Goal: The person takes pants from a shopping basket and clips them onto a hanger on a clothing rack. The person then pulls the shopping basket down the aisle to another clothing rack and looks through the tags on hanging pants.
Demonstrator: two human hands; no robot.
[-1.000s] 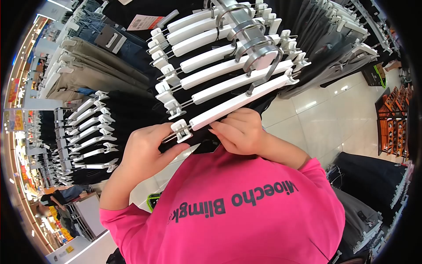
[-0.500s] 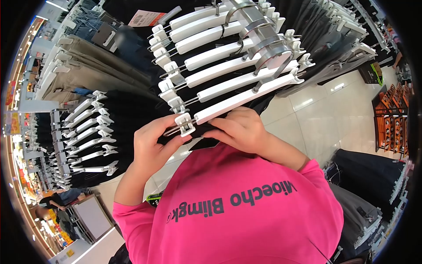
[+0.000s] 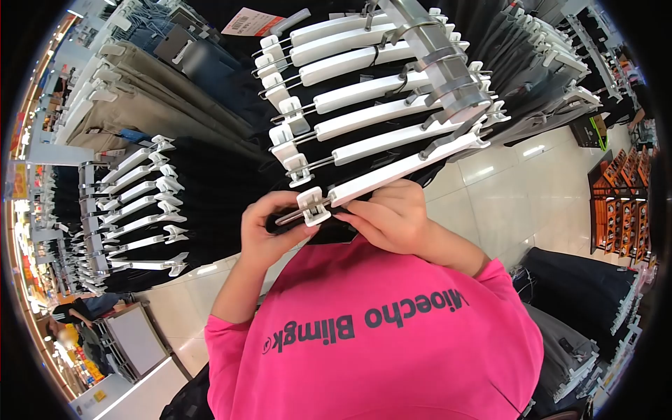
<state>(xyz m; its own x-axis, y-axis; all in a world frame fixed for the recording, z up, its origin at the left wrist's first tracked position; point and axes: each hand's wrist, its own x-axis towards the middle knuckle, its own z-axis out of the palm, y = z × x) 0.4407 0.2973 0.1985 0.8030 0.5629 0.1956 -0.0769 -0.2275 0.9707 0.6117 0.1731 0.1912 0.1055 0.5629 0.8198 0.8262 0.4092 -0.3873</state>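
Nearest to me on the rail hangs a white clip hanger (image 3: pixel 399 170) with a black garment (image 3: pixel 336 232), likely trousers, under it. My left hand (image 3: pixel 264 231) curls round the garment's left end, thumb against the hanger's white clip (image 3: pixel 313 206). This hand is closed, with dark cloth showing inside its curve. Just right of the clip, my right hand (image 3: pixel 392 218) pinches the black cloth between thumb and fingers below the hanger bar. The fingertips behind the cloth are hidden. Beyond the front hanger, several similar white hangers (image 3: pixel 381 126) carry black garments.
A metal rail (image 3: pixel 448 70) holds the hangers. Khaki trousers (image 3: pixel 150 98) and another row of white hangers (image 3: pixel 143 224) are at left, grey trousers (image 3: pixel 521 77) at right. An orange display rack (image 3: pixel 623 203) stands far right. A person (image 3: pixel 84 315) is at lower left.
The rail, hangers and both hands sit further right and slightly lower in view, largely from the camera turning. Both hands keep their hold near the same clip.
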